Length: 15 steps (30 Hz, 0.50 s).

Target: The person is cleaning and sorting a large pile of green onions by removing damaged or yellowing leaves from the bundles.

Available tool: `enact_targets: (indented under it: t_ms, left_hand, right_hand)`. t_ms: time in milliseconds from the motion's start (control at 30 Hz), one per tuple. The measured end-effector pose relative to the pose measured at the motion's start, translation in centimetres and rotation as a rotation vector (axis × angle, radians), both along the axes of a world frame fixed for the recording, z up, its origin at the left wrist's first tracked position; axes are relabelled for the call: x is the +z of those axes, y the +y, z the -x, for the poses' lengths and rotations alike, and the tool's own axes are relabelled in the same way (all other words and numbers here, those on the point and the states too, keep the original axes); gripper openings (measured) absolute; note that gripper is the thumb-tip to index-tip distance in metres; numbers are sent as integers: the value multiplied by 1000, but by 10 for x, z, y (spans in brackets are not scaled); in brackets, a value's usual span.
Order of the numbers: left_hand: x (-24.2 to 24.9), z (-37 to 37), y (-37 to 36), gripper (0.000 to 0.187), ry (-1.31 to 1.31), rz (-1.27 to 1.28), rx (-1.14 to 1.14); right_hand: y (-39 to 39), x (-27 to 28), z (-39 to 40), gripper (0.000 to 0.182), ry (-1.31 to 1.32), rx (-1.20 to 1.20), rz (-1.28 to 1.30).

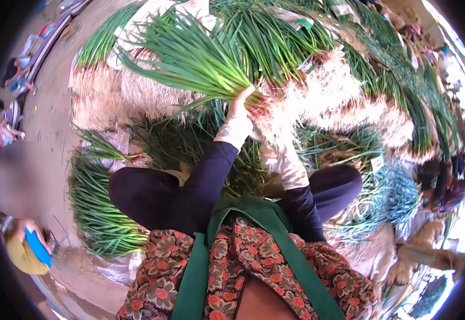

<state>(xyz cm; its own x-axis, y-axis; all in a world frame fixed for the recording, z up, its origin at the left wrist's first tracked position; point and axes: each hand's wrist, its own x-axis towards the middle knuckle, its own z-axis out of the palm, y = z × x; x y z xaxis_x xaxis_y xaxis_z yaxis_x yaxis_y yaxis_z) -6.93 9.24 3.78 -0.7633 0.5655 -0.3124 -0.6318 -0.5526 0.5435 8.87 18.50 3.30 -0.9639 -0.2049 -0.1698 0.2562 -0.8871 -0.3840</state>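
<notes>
My left hand [238,114], in a pale glove, is closed around a bunch of spring onions [206,64] just above its roots. The long green leaves fan out to the upper left, and the reddish stem ends point right. My right hand [285,164], also gloved, is closed at the lower end of the bunch's pale roots [275,125], which partly cover its fingers. Loose green leaves [184,144] lie below my hands, in front of my crossed legs.
Behind my hands lies a row of spring onion bunches [280,42] with thick pale roots [339,85]. More leafy bunches [102,197] lie at my left, and bluish-green leaves [387,194] at my right. Other people sit at the left and right edges, one in yellow [24,253].
</notes>
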Motion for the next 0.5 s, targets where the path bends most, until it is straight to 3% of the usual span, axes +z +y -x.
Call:
enact_targets:
  t_ms: [100,167,233,300,333,367,400,467,500]
  left_hand:
    - [11,10,3,38,156,92,36]
    - [20,23,-8,37,142,6,49]
    - [52,28,-39,33,283,-8,65]
    - [76,33,-49,42,225,-97,194]
    - [93,40,-48,40,100,-349,247]
    - [107,38,-51,38,24,-364,261]
    - [120,32,-51,36,47,-377,282]
    - [141,18,-40,32,82,-438,342]
    - [143,12,-43,30,283,-381,311]
  right_hand:
    - [19,-19,-15,35,103,-62,-364]
    - [32,10,-41,23,-29,-182,-492]
    - [62,-11,-64,18,21,-184,-629]
    - [72,3,-69,25,-213,-193,-869]
    - [88,-16,-56,25,-144,159,-1339]
    - [82,-36,-54,31,255,125,-1554]
    - [75,-33,-41,34,336,47,-1418]
    - [70,-12,3,37,217,-16,-1053]
    - [42,34,15,34,277,-50,-1191]
